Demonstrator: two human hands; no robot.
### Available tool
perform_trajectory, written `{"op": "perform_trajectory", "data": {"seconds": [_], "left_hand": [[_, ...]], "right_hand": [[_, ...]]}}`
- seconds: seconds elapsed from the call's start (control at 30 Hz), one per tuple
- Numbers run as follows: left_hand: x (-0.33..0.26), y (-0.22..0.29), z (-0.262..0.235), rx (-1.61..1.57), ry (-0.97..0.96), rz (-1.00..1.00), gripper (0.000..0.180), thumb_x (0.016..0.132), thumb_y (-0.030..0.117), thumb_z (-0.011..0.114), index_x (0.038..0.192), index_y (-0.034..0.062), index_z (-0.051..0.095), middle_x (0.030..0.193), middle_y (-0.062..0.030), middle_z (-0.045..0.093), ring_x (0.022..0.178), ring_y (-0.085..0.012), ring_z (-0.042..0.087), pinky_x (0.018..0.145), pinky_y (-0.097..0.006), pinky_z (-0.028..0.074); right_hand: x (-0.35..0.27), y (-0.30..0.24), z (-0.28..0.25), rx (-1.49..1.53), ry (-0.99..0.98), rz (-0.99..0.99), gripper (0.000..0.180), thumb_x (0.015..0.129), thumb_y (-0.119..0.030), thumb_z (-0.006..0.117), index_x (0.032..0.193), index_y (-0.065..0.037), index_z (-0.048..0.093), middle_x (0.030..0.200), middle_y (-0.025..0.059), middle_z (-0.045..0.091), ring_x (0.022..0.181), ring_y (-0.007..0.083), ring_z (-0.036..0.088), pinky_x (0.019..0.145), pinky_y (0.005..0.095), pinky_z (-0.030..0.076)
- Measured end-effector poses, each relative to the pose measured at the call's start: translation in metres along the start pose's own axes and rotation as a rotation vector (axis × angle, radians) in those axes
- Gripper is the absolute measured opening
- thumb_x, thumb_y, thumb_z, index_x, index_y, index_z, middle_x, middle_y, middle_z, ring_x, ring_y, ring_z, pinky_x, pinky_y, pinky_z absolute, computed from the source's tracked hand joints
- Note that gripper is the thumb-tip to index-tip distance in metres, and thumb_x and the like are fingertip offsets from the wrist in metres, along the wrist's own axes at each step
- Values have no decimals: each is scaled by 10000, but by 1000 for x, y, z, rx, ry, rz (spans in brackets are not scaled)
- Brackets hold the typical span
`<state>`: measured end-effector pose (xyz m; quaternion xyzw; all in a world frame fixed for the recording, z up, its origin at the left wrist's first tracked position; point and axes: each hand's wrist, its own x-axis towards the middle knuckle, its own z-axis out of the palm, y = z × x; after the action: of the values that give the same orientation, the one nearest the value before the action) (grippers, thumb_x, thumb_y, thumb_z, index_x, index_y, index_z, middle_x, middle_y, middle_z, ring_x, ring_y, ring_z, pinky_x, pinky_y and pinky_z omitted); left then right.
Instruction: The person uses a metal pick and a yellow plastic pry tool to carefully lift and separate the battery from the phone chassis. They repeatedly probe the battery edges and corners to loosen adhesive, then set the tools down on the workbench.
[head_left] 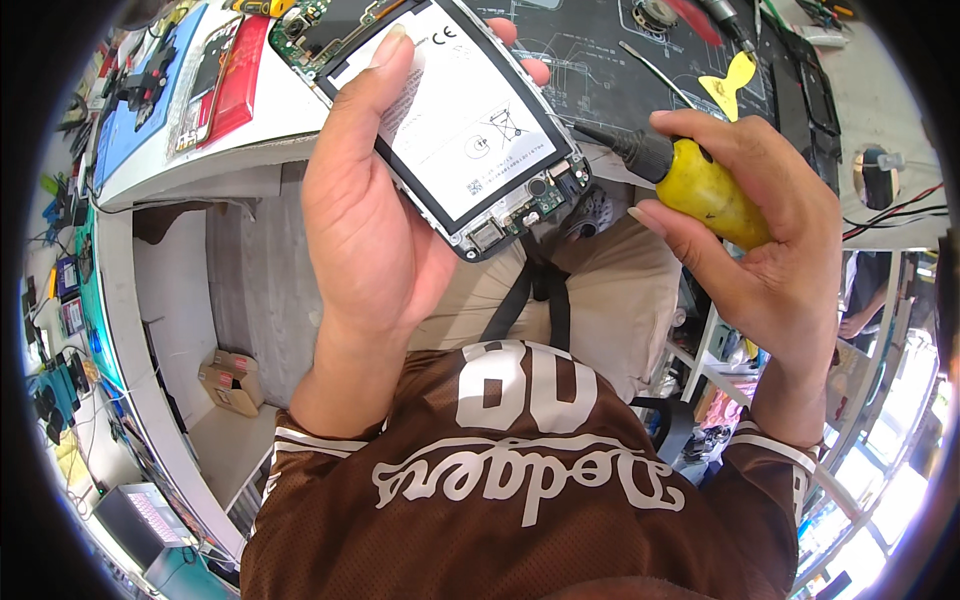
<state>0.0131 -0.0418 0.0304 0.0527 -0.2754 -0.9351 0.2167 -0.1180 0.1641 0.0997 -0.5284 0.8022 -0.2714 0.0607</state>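
My left hand point(365, 200) grips an opened smartphone point(515, 215), tilted, above my lap by the table edge. Its thumb lies along one side and fingertips show at the far edge. A large white battery point(465, 120) fills much of the phone, with exposed circuit boards at both ends. My right hand point(770, 220) is wrapped round a yellow, rounded, bottle-like tool point(710, 195) with a black collar. The tool's thin dark tip points left at the phone's lower right edge; I cannot tell whether it touches.
Beyond the phone lies a black work mat point(600, 75) with a yellow bow-tie-shaped piece point(730, 85) and a thin metal tool point(655, 72). A red tray point(238, 85) and a blue mat point(175, 65) are at far left. Red and black wires point(900, 212) hang at right. A cardboard box point(232, 382) sits lower left.
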Motion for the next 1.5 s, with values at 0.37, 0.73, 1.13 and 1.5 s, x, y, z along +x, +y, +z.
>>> {"op": "perform_trajectory", "data": {"seconds": [0.37, 0.73, 1.13, 1.5], "left_hand": [[0, -8, 1, 92, 85, 2, 504, 1084, 299, 442, 1425, -72, 479, 1389, -252, 581, 1270, -357, 614, 991, -474, 590], [1, -17, 4, 122, 134, -42, 500, 1082, 296, 445, 1426, -67, 478, 1382, -241, 591, 1272, -353, 607, 1020, -475, 568], [0, -14, 2, 110, 152, -49, 483, 1088, 282, 426, 1417, -66, 488, 1373, -234, 603, 1248, -334, 614, 1023, -467, 565], [-2, -9, 4, 70, 185, -56, 448, 1078, 280, 439, 1395, -30, 499, 1317, -208, 641, 1211, -337, 639, 1025, -467, 554]], "right_hand": [[5, -9, -3, -199, 36, -69, 471, 743, -39, 852, 1191, -29, 705, 879, 106, 623, 766, 247, 613, 702, 324, 491], [26, -16, -20, -322, -36, -171, 479, 749, -77, 839, 1206, -72, 692, 901, 114, 637, 768, 322, 627, 673, 371, 503], [26, -24, -17, -395, 4, -204, 476, 757, -96, 836, 1209, -85, 684, 903, 95, 634, 759, 316, 630, 663, 381, 501], [22, -25, -13, -432, 54, -185, 473, 765, -112, 833, 1211, -96, 677, 905, 78, 630, 751, 310, 632, 654, 390, 500]]}}
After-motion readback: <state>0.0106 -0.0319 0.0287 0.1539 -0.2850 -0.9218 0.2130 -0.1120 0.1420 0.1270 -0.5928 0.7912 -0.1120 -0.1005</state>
